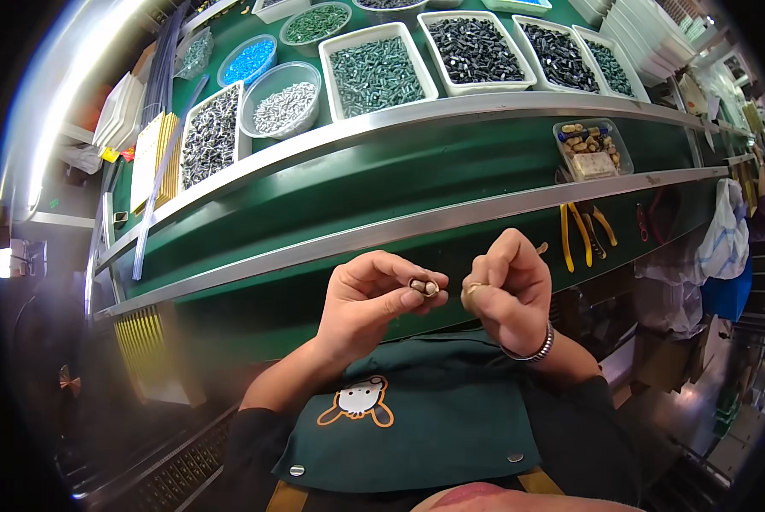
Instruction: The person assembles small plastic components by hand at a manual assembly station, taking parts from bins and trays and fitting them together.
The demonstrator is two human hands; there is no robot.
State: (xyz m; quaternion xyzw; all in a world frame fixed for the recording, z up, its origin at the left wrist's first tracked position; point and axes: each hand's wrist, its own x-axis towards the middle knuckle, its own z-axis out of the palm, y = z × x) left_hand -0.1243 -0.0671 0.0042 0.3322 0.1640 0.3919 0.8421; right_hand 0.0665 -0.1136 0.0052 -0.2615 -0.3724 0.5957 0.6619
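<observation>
My left hand (367, 290) is closed, pinching a small opened peanut (424, 288) between thumb and fingers. Its shell is parted, and rounded kernels show inside. Just to the right, my right hand (517, 286) is also closed, thumb against bent fingers. A small pale bit, which looks like a piece of peanut shell (475, 288), shows at its fingertips, mostly covered. The hands are slightly apart, in front of the green bench's near edge and above my dark green apron (451, 427).
A clear tub (614, 162) of tan peanut-like pieces sits on the bench's right. Yellow-handled pliers (566, 239) hang below it. Trays of dark pieces (475, 51), a tray of green pieces (374, 75) and a bowl of silvery pieces (285, 107) line the back. Metal rails (399, 229) cross the bench.
</observation>
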